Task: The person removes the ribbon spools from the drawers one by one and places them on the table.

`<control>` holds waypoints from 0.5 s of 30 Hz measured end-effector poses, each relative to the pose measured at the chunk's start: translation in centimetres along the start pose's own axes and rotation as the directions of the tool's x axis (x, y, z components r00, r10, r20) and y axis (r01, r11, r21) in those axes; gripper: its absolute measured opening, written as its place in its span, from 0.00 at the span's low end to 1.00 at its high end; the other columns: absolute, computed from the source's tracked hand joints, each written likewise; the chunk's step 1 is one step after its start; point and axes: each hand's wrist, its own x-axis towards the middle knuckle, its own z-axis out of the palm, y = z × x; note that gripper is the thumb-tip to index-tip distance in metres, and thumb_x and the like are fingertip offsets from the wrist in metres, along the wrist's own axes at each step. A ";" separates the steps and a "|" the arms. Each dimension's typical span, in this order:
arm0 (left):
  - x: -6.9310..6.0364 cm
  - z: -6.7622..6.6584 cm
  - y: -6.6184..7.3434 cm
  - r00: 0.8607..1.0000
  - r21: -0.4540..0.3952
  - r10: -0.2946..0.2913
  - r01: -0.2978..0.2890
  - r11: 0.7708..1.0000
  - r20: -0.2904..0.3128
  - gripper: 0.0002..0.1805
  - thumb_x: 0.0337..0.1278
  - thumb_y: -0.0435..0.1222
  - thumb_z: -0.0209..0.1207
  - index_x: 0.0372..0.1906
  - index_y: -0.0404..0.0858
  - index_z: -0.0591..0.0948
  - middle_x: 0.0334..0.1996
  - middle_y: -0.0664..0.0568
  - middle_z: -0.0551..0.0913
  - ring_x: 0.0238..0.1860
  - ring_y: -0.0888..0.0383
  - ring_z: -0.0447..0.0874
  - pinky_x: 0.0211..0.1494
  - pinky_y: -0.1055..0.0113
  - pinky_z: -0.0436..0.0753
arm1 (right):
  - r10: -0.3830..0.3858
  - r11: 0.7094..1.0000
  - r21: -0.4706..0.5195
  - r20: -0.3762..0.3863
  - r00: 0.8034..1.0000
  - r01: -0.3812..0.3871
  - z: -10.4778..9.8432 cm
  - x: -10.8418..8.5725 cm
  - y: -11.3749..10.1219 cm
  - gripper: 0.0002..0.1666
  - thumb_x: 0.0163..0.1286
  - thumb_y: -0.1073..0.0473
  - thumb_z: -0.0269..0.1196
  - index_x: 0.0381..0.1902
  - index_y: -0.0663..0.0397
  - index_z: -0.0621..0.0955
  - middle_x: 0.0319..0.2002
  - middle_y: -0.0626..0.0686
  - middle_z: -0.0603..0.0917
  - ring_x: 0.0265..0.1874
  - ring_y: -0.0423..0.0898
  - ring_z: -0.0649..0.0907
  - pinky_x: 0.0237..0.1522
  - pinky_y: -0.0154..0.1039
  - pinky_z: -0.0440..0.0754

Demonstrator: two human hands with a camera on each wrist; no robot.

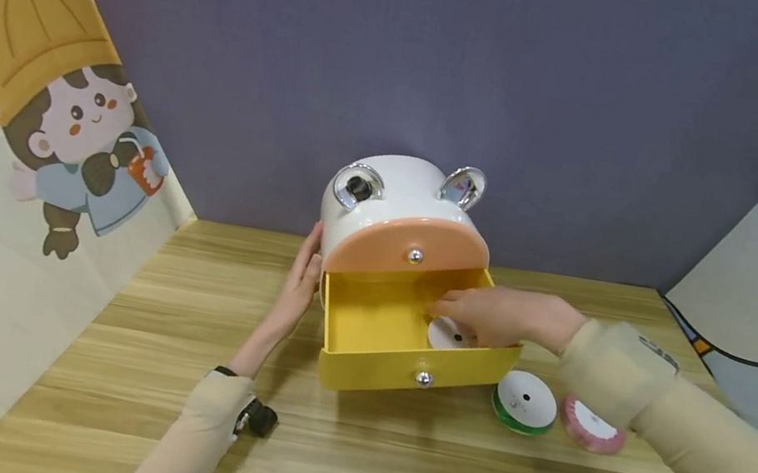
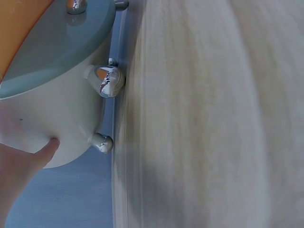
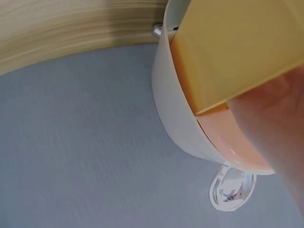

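A white rounded storage box (image 1: 400, 181) with silver ears stands on the table, its yellow lower drawer (image 1: 372, 362) pulled out. My left hand (image 1: 297, 286) rests against the box's left side with fingers extended; in the left wrist view, the thumb (image 2: 47, 151) touches the white shell (image 2: 61, 114). Inside the drawer's right part, my right hand (image 1: 498, 315) holds a white-faced ribbon spool (image 1: 445, 334), partly covered by the fingers. The right wrist view shows that hand (image 3: 275, 109) reaching past the yellow drawer wall (image 3: 237, 52); its fingertips are hidden there.
A green ribbon spool (image 1: 525, 402) and a pink ribbon spool (image 1: 592, 426) lie on the wooden table (image 1: 158, 367) right of the drawer. The peach upper drawer (image 1: 416, 243) is closed. A grey-blue panel (image 1: 412, 48) rises behind the box.
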 end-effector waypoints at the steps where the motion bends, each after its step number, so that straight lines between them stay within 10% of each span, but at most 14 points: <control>1: 0.0 0.0 0.0 1.000 0.001 -0.001 0.001 1.000 0.001 0.29 0.81 0.43 0.34 0.81 0.53 0.46 0.81 0.54 0.46 0.81 0.48 0.47 0.75 0.38 0.62 | -0.001 1.000 0.001 0.006 1.000 0.001 0.1 0.1 0.0 0.31 0.65 0.76 0.58 0.63 0.47 0.74 0.39 0.47 0.76 0.34 0.42 0.73 0.35 0.34 0.73; 15: -0.7 0.6 3.3 0.999 0.009 -0.032 0.032 0.999 0.032 0.31 0.80 0.38 0.32 0.81 0.43 0.42 0.82 0.45 0.42 0.81 0.43 0.44 0.76 0.38 0.60 | -0.053 0.997 -0.052 -0.036 0.998 0.051 0.0 0.3 0.4 0.21 0.63 0.74 0.59 0.50 0.49 0.72 0.39 0.49 0.75 0.36 0.44 0.73 0.40 0.37 0.75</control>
